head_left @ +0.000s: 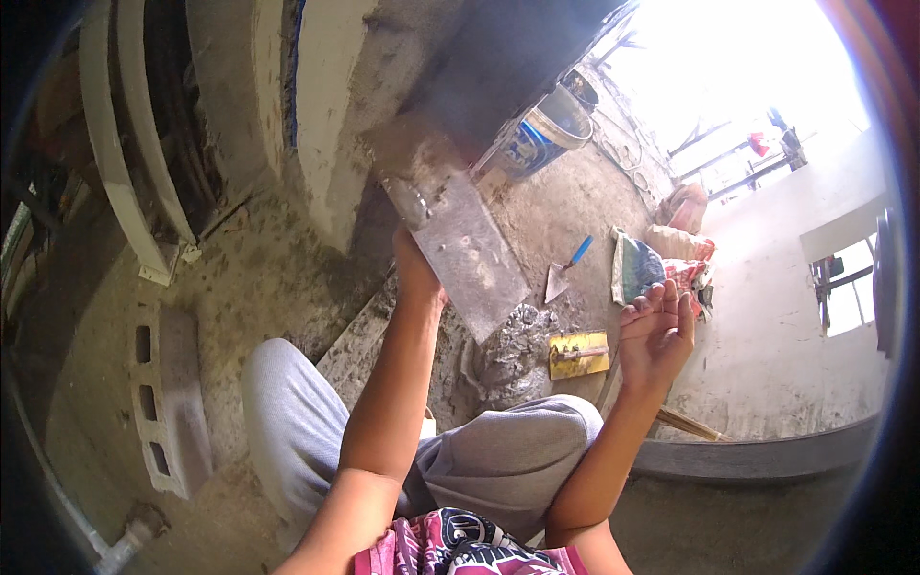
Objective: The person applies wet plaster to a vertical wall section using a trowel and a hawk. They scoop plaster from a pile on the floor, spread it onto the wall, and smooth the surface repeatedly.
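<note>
My left hand [418, 273] grips a flat steel plastering trowel [460, 240], its blade smeared with grey mortar and held up against the rough cement wall [335, 125]. My right hand [656, 331] is raised to the right with its palm up and fingers loosely curled, holding nothing. Below the trowel a heap of wet mortar [508, 350] lies on the floor. Next to the heap rests a yellow float [578, 355]. A small pointed trowel with a blue handle [565, 270] lies further back.
A hollow concrete block [168, 398] lies on the dusty floor at left. Buckets [546, 134] stand by the wall at the back. Cement sacks [661, 259] are piled at right near a white wall. My bent knees in grey trousers [498, 460] fill the lower middle.
</note>
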`<state>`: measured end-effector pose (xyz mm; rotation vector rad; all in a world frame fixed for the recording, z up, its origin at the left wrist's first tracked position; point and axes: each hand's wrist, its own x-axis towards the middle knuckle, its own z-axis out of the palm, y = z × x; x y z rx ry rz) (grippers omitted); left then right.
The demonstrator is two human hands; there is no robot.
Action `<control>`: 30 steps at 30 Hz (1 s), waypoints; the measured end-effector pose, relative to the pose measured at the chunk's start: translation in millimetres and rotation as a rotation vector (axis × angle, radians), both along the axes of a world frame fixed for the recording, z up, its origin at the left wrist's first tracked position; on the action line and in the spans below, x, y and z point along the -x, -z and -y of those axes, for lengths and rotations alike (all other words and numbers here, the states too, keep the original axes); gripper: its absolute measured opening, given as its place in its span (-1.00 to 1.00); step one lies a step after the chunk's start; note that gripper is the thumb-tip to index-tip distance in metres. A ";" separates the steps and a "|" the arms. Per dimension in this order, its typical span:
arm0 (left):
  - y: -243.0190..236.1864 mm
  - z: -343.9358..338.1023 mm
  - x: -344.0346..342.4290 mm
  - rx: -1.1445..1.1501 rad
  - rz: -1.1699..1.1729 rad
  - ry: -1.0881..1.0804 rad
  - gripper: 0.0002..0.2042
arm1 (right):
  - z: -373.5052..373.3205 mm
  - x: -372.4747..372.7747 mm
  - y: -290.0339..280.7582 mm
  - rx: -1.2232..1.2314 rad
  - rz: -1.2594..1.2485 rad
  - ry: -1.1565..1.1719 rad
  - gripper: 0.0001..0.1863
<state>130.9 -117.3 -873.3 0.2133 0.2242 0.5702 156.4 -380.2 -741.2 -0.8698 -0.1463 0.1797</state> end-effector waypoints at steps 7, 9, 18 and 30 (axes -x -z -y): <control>7.7 -13.2 -15.4 -0.118 -0.135 -0.051 -0.63 | -3.7 9.3 -2.8 0.020 -0.008 -0.007 -0.69; 43.8 -17.4 -15.6 -0.053 -0.151 -0.044 -0.63 | -4.8 9.7 -3.9 0.017 -0.014 0.002 -0.69; 227.2 -35.2 71.8 0.012 -0.171 -0.072 -0.57 | 2.6 16.5 -4.9 0.011 0.025 -0.050 -0.67; 129.9 -44.0 99.5 -0.344 -0.482 -0.240 -0.58 | -8.8 21.0 -15.5 0.042 0.075 -0.051 -0.62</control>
